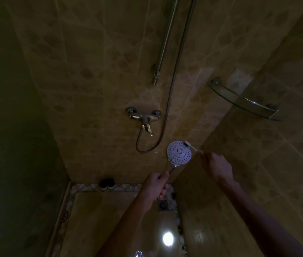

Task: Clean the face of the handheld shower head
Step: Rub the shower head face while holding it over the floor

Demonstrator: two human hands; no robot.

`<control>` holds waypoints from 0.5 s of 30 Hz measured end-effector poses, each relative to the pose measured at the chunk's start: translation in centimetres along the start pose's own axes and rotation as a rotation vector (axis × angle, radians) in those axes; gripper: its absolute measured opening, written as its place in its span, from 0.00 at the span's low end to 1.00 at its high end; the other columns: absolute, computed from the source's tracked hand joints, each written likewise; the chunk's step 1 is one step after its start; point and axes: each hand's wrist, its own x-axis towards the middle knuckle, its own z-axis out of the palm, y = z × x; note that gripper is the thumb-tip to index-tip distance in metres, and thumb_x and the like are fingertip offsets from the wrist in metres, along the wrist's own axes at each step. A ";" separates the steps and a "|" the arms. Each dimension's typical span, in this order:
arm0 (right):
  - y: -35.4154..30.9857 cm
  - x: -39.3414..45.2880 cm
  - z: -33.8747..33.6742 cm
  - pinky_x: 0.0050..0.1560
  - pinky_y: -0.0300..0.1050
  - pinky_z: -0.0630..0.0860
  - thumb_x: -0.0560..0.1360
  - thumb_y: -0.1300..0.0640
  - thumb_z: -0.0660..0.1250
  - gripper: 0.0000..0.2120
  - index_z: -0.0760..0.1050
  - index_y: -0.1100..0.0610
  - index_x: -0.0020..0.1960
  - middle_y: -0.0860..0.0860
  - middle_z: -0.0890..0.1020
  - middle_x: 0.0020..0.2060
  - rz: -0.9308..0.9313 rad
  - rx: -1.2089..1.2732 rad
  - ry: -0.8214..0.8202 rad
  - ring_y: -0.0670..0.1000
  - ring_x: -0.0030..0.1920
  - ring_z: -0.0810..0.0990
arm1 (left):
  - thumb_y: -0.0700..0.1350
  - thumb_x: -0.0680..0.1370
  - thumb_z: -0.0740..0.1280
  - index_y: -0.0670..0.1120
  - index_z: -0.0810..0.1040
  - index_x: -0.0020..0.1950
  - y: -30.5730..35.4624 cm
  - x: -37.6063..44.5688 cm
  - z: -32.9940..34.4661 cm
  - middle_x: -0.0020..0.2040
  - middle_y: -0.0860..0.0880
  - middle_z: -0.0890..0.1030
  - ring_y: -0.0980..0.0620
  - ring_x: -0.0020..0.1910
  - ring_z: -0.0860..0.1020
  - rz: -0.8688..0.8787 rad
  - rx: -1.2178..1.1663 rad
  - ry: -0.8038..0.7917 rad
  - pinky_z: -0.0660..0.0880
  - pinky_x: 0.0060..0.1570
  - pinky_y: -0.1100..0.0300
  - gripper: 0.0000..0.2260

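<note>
The handheld shower head (pixel 179 153) is round, with a white face dotted with dark nozzles, and it faces me. My left hand (pixel 157 186) grips its chrome handle from below. My right hand (pixel 217 165) holds a toothbrush (pixel 190 146) by its handle. The brush's dark bristles touch the upper right edge of the face. A metal hose (pixel 173 86) loops from the mixer tap up along the wall.
A chrome mixer tap (pixel 144 117) is fixed to the tiled wall, with a slide rail (pixel 163 45) above it. A glass corner shelf (pixel 243 100) juts out at right. Dark bottles (pixel 106 183) stand on the floor ledge. A drain (pixel 163 204) sits in the glossy floor.
</note>
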 end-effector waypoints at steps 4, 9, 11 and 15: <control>0.0 -1.2 2.2 0.40 0.47 0.76 0.80 0.38 0.48 0.25 0.77 0.52 0.51 0.52 0.81 0.38 -0.075 -0.034 -0.020 0.52 0.40 0.80 | 0.52 0.80 0.60 0.45 0.71 0.40 0.0 0.1 -0.1 0.30 0.50 0.72 0.57 0.23 0.67 -0.001 -0.013 0.004 0.61 0.20 0.66 0.13; 0.8 -1.3 3.2 0.37 0.45 0.75 0.80 0.37 0.47 0.25 0.77 0.52 0.49 0.51 0.81 0.37 -0.121 -0.106 0.003 0.52 0.39 0.81 | 0.52 0.80 0.60 0.44 0.72 0.40 0.0 0.2 -0.3 0.30 0.49 0.71 0.57 0.22 0.67 -0.003 -0.018 0.020 0.61 0.20 0.65 0.14; 1.3 -0.4 1.9 0.40 0.49 0.79 0.80 0.39 0.49 0.22 0.77 0.50 0.51 0.53 0.82 0.39 -0.029 -0.047 0.056 0.54 0.40 0.82 | 0.52 0.80 0.61 0.45 0.72 0.39 0.1 0.2 -0.1 0.30 0.49 0.72 0.56 0.22 0.67 0.006 -0.013 0.019 0.62 0.21 0.64 0.14; 1.5 -1.1 2.8 0.37 0.51 0.80 0.80 0.38 0.48 0.22 0.76 0.50 0.51 0.49 0.80 0.35 -0.030 0.078 0.036 0.51 0.35 0.80 | 0.52 0.80 0.60 0.44 0.72 0.39 0.2 0.2 0.0 0.30 0.48 0.71 0.56 0.22 0.67 0.003 -0.011 0.023 0.62 0.22 0.64 0.14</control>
